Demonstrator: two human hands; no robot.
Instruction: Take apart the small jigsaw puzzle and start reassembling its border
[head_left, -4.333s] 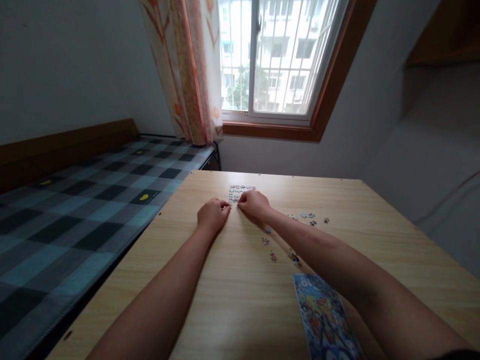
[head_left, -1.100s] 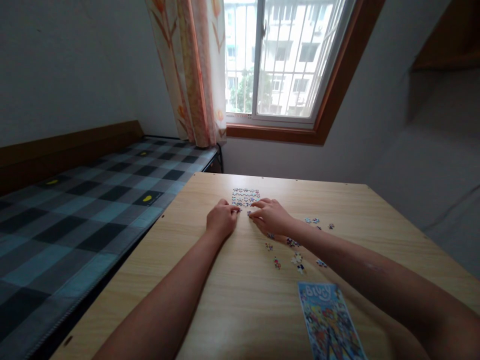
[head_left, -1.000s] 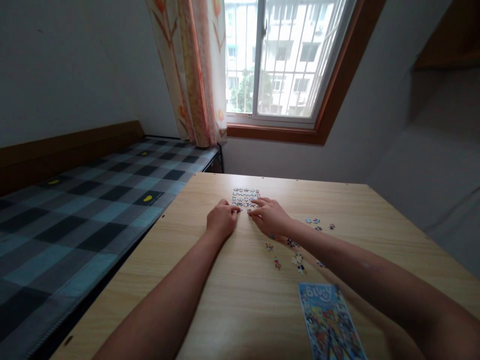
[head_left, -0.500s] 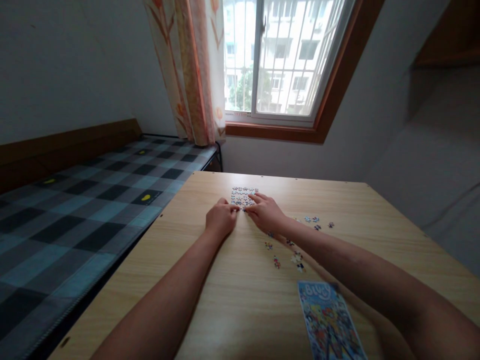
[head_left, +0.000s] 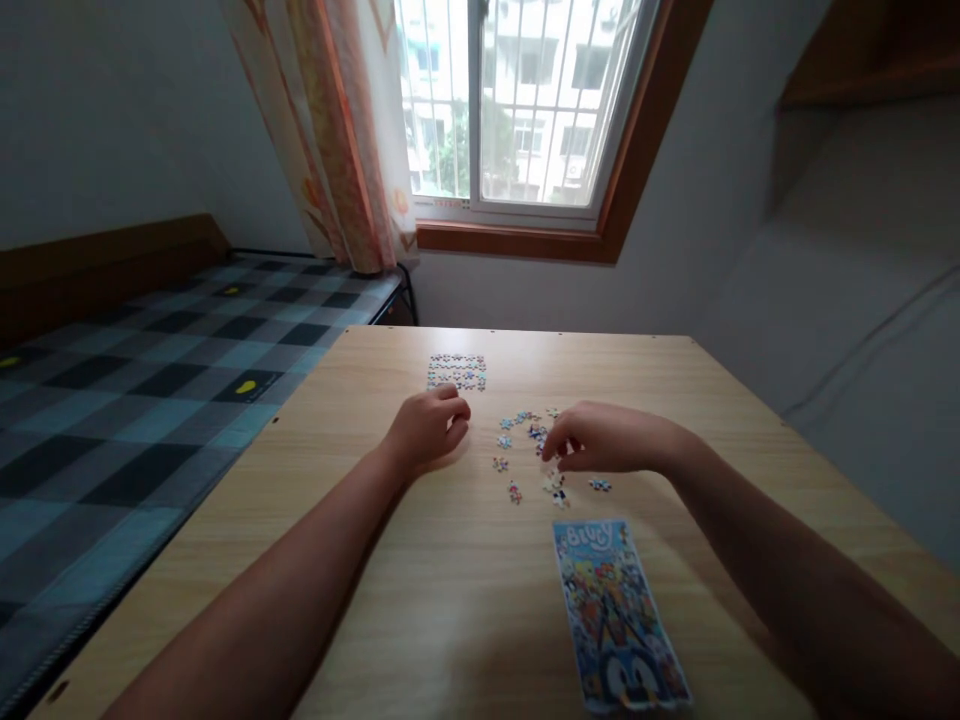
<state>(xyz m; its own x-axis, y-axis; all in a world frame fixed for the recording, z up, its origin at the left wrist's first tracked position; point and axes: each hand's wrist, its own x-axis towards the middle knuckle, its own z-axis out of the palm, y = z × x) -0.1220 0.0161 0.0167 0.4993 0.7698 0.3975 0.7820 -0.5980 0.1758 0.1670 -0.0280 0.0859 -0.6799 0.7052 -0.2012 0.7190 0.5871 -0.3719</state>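
Observation:
My left hand (head_left: 429,430) rests on the table with its fingers curled, just in front of a block of joined jigsaw pieces (head_left: 457,370). Nothing shows in its grasp. Over to the right, my right hand (head_left: 607,437) points its bent fingers down among loose jigsaw pieces (head_left: 536,432). A small gap separates its thumb and forefinger, and no piece is visible between them. The hand hides some of the pieces. More loose pieces lie to its left and nearer me, including a reddish one (head_left: 514,492) and a pale one (head_left: 553,482).
A printed picture sheet (head_left: 622,620) lettered "Bluey" lies on the wooden table (head_left: 450,600), close to me. To the left stands a bed (head_left: 150,400) with a checked cover. Beyond the table are a curtain (head_left: 337,130) and a barred window (head_left: 540,110).
My right hand has left the joined pieces and moved right to the loose ones. My left hand has drawn slightly back from the block. The camera view has shifted, showing more of the sheet.

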